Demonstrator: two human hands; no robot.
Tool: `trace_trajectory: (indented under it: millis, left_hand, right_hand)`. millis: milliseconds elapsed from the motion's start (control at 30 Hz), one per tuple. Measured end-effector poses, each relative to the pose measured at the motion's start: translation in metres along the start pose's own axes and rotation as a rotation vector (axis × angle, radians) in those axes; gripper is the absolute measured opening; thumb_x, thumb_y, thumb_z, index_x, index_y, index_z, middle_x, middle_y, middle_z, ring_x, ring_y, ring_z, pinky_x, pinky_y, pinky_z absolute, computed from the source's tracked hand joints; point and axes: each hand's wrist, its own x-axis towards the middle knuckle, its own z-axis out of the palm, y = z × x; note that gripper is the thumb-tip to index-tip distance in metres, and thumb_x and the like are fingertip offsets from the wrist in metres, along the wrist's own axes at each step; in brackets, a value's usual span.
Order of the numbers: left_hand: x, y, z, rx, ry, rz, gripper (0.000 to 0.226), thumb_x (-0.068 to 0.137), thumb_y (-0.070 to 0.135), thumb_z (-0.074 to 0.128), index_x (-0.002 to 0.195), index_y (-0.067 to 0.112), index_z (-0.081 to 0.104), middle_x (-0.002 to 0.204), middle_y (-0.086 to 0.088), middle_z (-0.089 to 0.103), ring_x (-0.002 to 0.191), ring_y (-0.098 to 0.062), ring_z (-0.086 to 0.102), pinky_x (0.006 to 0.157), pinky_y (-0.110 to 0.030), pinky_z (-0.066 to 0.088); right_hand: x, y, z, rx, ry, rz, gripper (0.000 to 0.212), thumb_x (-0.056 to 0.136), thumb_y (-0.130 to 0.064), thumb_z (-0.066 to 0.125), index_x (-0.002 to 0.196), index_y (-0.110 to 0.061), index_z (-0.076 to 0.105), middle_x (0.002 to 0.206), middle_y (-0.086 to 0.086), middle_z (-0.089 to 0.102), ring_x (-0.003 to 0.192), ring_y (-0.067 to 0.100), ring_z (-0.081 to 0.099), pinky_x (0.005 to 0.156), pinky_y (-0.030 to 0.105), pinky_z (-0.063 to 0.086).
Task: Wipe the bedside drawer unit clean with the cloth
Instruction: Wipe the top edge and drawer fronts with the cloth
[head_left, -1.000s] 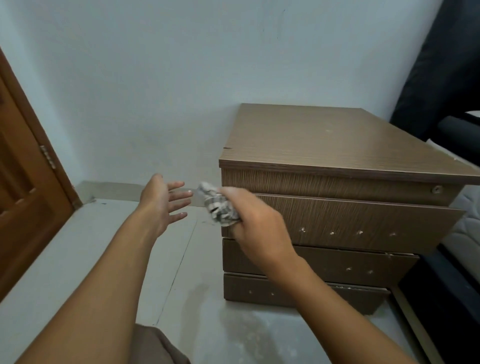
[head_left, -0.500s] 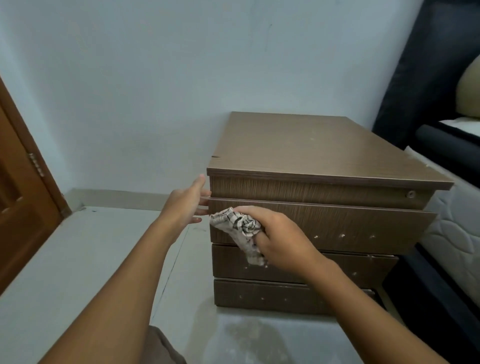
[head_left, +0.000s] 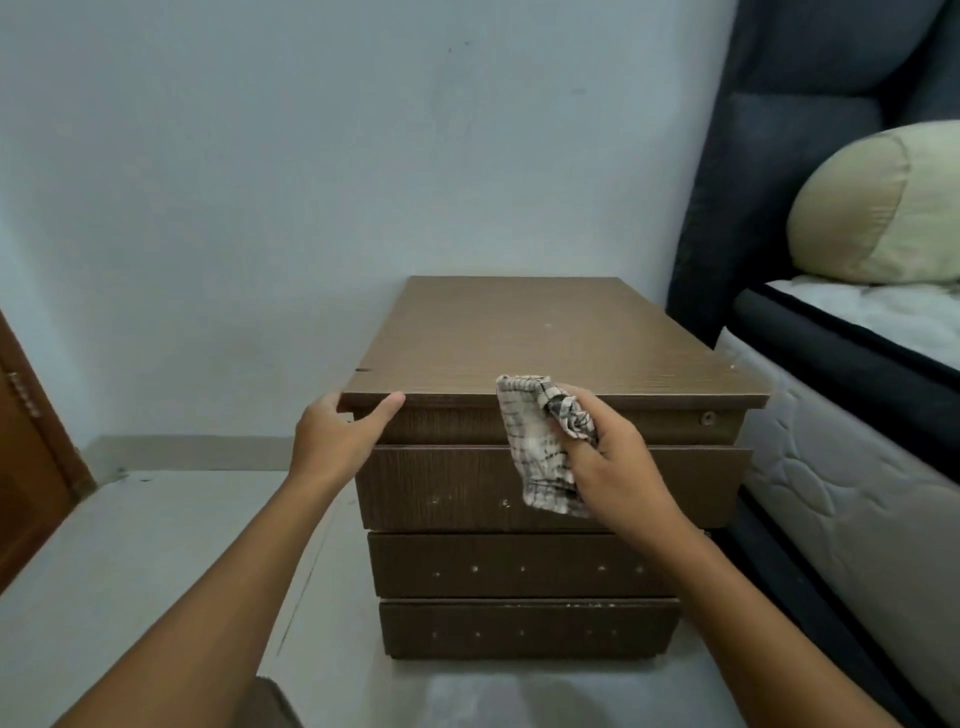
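The brown wooden bedside drawer unit stands on the floor against the wall, with three drawer fronts showing. My left hand grips the front left corner of its top, thumb along the front edge. My right hand is closed on a crumpled grey-and-white checked cloth. The cloth hangs over the front edge of the top and down across the upper drawer front. The top surface shows a few pale specks.
A bed with a white quilted mattress, dark headboard and a pale green pillow stands tight against the unit's right side. A brown wooden door is at the far left. Pale floor spreads left of the unit.
My left hand moved from the air to the unit's top left corner and took hold. My right hand lifted the cloth from the upper drawer front up to the top's front edge.
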Motion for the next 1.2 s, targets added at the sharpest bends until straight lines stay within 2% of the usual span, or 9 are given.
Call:
trace_trajectory:
  millis: [200,333,367,533,633,767,900,1100,1200]
  left_hand:
    - [0.024,0.033,-0.001,0.274,-0.058,0.024,0.104,0.068,0.068,0.071,0.146,0.009,0.036,0.143,-0.015,0.047,0.126,-0.034,0.049,0.092,-0.046,0.048]
    - [0.057,0.057,0.012,0.398,-0.171,-0.075,0.100,0.070,0.068,0.070,0.140,0.002,0.042,0.139,-0.018,0.051,0.121,-0.037,0.053,0.085,-0.040,0.048]
    - [0.066,0.058,0.016,0.424,-0.183,-0.098,0.097,0.071,0.069,0.068,0.136,0.001,0.046,0.135,-0.019,0.054,0.116,-0.037,0.055,0.084,-0.040,0.049]
    - [0.119,0.060,0.031,0.538,-0.155,-0.155,0.075,0.079,0.067,0.062,0.112,0.000,0.058,0.106,-0.016,0.062,0.084,-0.030,0.058,0.070,-0.035,0.047]
    - [0.144,0.061,0.036,0.595,-0.128,-0.168,0.058,0.081,0.061,0.062,0.083,0.004,0.053,0.081,-0.009,0.057,0.069,-0.026,0.057,0.061,-0.033,0.047]
    - [0.160,0.056,0.038,0.645,-0.085,-0.133,0.049,0.083,0.056,0.060,0.074,0.009,0.053,0.076,-0.009,0.060,0.066,-0.027,0.059,0.063,-0.035,0.053]
    - [0.166,0.049,0.040,0.685,-0.051,-0.087,0.051,0.084,0.057,0.058,0.074,0.008,0.059,0.073,-0.008,0.062,0.065,-0.027,0.061,0.069,-0.038,0.056]
    - [0.160,0.044,0.037,0.604,-0.022,-0.096,0.049,0.081,0.054,0.057,0.070,0.006,0.062,0.067,-0.008,0.063,0.060,-0.027,0.061,0.056,-0.030,0.045]
    - [0.150,0.042,0.030,0.516,-0.015,-0.128,0.049,0.080,0.053,0.057,0.071,0.005,0.062,0.071,-0.009,0.064,0.064,-0.029,0.062,0.059,-0.032,0.049]
  right_hand:
    - [0.041,-0.014,-0.054,0.031,0.216,0.017,0.020,0.101,-0.015,0.045,0.114,-0.019,0.060,0.097,-0.003,0.067,0.081,0.002,0.067,0.060,0.015,0.052]
    - [0.117,0.005,-0.104,-0.265,0.389,-0.014,0.026,0.095,-0.009,0.046,0.109,-0.023,0.064,0.094,-0.002,0.068,0.085,0.013,0.064,0.072,0.035,0.055]
    - [0.138,0.011,-0.112,-0.349,0.391,-0.006,0.029,0.093,-0.009,0.045,0.108,-0.026,0.063,0.094,-0.004,0.068,0.086,0.016,0.063,0.072,0.034,0.053]
    - [0.243,0.055,-0.120,-0.882,0.270,0.015,0.029,0.093,-0.019,0.051,0.119,-0.029,0.060,0.101,0.002,0.066,0.086,0.027,0.059,0.067,0.034,0.043]
    - [0.296,0.091,-0.106,-1.054,0.161,0.037,0.022,0.094,-0.019,0.050,0.111,-0.028,0.060,0.100,0.004,0.067,0.085,0.029,0.061,0.066,0.034,0.042]
    - [0.340,0.128,-0.087,-1.028,-0.003,0.262,0.020,0.094,-0.036,0.050,0.107,-0.025,0.061,0.101,0.003,0.065,0.091,0.026,0.060,0.077,0.034,0.046]
    - [0.346,0.156,-0.069,-0.807,-0.174,0.315,0.054,0.088,-0.067,0.048,0.111,-0.022,0.064,0.115,0.010,0.066,0.105,0.028,0.060,0.092,0.035,0.046]
    - [0.319,0.137,-0.048,-0.732,-0.267,0.182,0.049,0.089,-0.064,0.050,0.114,-0.024,0.064,0.113,0.003,0.068,0.105,0.023,0.061,0.094,0.037,0.047]
    - [0.292,0.118,-0.035,-0.712,-0.332,0.108,0.042,0.091,-0.056,0.050,0.119,-0.027,0.062,0.115,0.000,0.068,0.106,0.020,0.061,0.095,0.038,0.047]
